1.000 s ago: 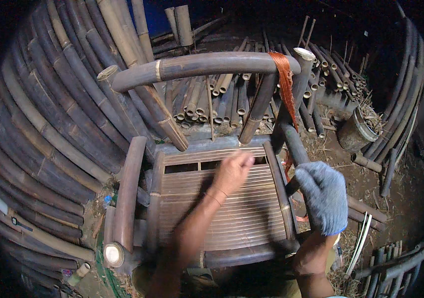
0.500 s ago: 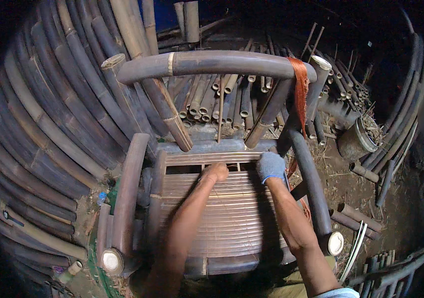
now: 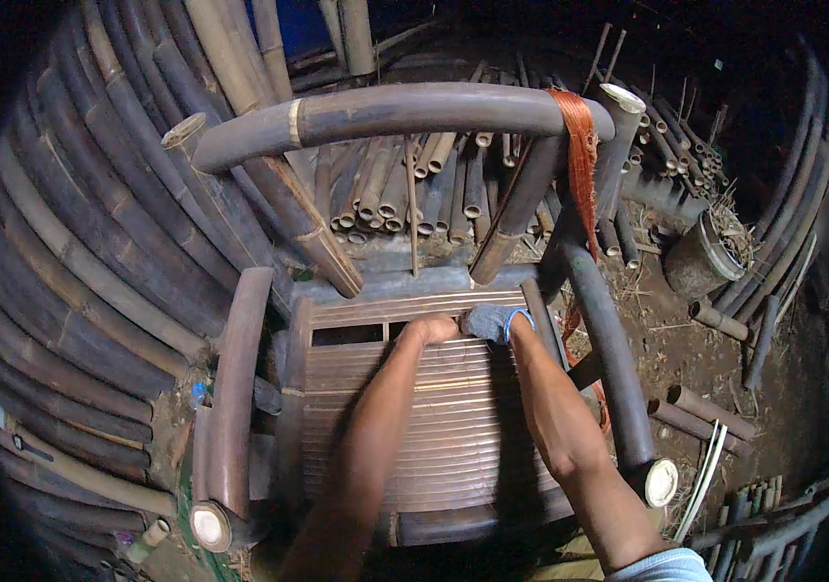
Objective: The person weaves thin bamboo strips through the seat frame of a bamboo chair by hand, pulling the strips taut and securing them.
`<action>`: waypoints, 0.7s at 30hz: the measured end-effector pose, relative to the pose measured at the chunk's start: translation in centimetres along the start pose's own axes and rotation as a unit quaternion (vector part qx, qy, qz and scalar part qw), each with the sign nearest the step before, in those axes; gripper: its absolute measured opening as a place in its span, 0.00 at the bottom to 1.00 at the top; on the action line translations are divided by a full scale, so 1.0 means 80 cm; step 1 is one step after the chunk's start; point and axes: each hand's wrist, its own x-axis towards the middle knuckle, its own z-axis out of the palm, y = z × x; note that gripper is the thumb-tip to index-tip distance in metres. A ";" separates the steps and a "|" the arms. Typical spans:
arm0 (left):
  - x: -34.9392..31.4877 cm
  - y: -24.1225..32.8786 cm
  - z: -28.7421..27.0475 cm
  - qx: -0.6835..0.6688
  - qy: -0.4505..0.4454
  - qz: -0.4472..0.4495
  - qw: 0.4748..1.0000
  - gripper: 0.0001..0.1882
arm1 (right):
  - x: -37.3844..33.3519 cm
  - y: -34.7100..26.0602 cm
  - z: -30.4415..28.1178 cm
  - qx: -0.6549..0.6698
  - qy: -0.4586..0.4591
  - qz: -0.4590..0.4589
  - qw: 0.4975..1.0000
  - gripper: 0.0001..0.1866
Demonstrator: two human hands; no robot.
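My bare left hand (image 3: 434, 328) is closed at the gap (image 3: 348, 334) near the back of a bamboo chair's slatted seat (image 3: 414, 427). Right against it, my right hand (image 3: 490, 323), in a grey-blue glove, has its fingers curled at the same gap. What either hand grips is too small or hidden to make out. Thin, pale bamboo slats run crosswise over the seat in front of and behind the gap. Around them stands the chair's dark bamboo frame, with a thick curved top rail (image 3: 414, 109) and armrests on both sides.
Orange strapping (image 3: 580, 155) hangs from the top rail's right end. Dark bamboo poles (image 3: 94, 213) lean along the left. Cut bamboo lengths (image 3: 385, 194) lie stacked behind the chair. A bucket of shavings (image 3: 703, 254) and loose bamboo pieces (image 3: 700, 422) are on the ground at right.
My gloved right hand has moved left from the seat's back right corner to meet my left hand. My left hand has shifted slightly right along the gap. The view has shifted a little.
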 end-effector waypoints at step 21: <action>-0.099 -0.005 -0.031 -0.380 -0.031 0.113 0.917 0.09 | -0.112 -0.194 -0.024 0.020 0.489 0.075 0.869 0.12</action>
